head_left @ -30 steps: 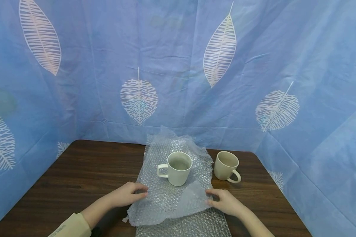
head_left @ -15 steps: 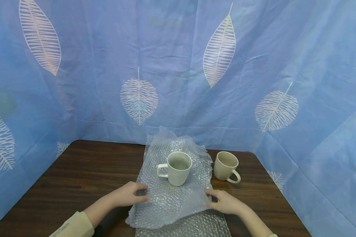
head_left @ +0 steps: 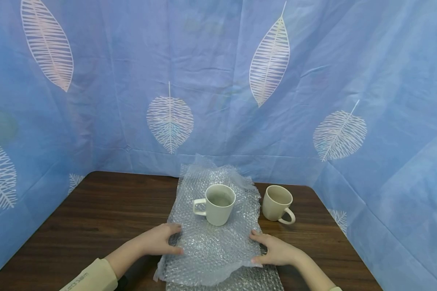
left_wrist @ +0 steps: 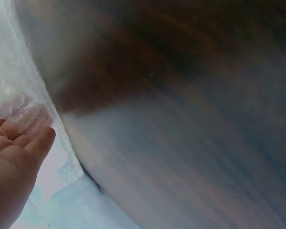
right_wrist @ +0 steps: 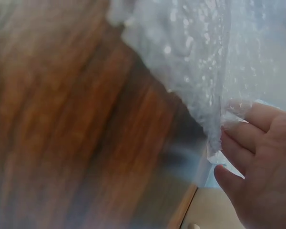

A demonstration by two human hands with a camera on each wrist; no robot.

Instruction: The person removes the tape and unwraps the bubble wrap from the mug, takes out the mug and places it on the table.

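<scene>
A white mug [head_left: 220, 205] stands upright on a clear bubble wrap sheet [head_left: 211, 242], its square handle to the left. My left hand [head_left: 160, 238] is at the sheet's left edge, thumb and index finger spread apart. In the left wrist view its fingertips show through the bubble wrap [left_wrist: 19, 62]. At the right edge is my right hand [head_left: 276, 248], thumb also spread from the fingers. The right wrist view shows its fingertips [right_wrist: 236, 106] partly behind the film. Both hands touch the sheet; the mug is beyond them, untouched.
A beige mug [head_left: 276, 203] stands on the dark wooden table [head_left: 131, 202], right of the sheet, handle toward the front right. Another bubble wrap layer [head_left: 266, 279] lies underneath at the front. Blue leaf-patterned cloth [head_left: 218, 81] hangs behind the table and along its sides.
The folded flap near my right hand has opened out flat, and the sheet's front edge has come slightly nearer. Both hands have spread thumb from fingers a little more. The mugs have stayed put.
</scene>
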